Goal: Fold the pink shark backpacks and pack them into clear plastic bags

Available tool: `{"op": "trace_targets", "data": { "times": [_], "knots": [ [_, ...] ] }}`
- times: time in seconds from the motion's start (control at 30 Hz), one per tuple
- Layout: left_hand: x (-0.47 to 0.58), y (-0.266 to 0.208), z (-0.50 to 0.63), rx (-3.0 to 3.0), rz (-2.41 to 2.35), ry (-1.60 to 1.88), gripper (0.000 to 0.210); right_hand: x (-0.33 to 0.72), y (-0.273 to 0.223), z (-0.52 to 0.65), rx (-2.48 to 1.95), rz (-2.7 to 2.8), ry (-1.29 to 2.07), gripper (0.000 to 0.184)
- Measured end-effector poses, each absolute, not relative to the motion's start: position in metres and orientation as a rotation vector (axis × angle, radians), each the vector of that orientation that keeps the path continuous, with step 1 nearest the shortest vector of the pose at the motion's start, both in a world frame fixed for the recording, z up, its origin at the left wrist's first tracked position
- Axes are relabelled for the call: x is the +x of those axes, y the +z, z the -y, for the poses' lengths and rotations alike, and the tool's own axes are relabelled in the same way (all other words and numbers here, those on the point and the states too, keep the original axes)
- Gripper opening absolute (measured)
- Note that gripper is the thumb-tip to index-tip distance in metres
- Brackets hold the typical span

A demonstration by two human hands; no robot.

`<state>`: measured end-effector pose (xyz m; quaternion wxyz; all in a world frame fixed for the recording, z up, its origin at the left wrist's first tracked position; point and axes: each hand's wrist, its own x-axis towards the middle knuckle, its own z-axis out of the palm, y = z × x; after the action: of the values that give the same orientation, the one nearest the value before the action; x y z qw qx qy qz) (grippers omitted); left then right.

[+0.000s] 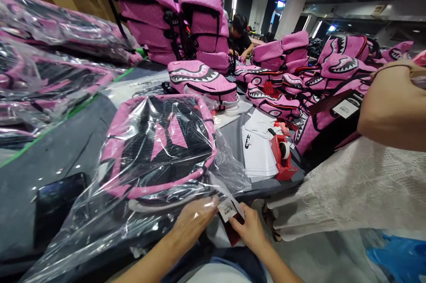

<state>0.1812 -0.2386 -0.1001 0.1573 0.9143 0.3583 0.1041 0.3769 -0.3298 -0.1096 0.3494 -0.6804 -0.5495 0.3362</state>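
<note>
A pink and black backpack (116, 141) lies on the table inside a clear plastic bag (229, 158), its dark panel facing up. At the table's near edge, my left hand (195, 218) is closed on the bag's loose edge, its fingertips beside a hang tag. My right hand (251, 227) pinches the dark red hang tag (227, 210) between thumb and fingers; a white barcode label shows on it. The tag sits between my two hands, partly behind the film. Exactly where the left fingertips grip is blurred by the plastic.
A black phone-like slab (58, 203) lies left. White papers (259, 154) and a red tape dispenser (282, 158) are right. Pink backpacks (203, 81) stand stacked behind; bagged ones (66, 29) lie left. A co-worker's arm (392, 105) reaches in from the right; another person (241, 36) works farther back.
</note>
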Motion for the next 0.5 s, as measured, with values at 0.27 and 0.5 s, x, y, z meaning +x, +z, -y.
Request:
{"op": "trace_targets", "data": {
  "times": [0.27,0.5],
  "knots": [
    [0.225,-0.077,0.190,2.802,0.060,0.207,0.024,0.360,-0.117,0.376,-1.627,1.967,0.054,0.013],
    [0.200,-0.066,0.208,2.790,0.079,0.300,0.022,0.399,-0.062,0.345,-1.301,1.914,-0.330,0.041]
  ]
}}
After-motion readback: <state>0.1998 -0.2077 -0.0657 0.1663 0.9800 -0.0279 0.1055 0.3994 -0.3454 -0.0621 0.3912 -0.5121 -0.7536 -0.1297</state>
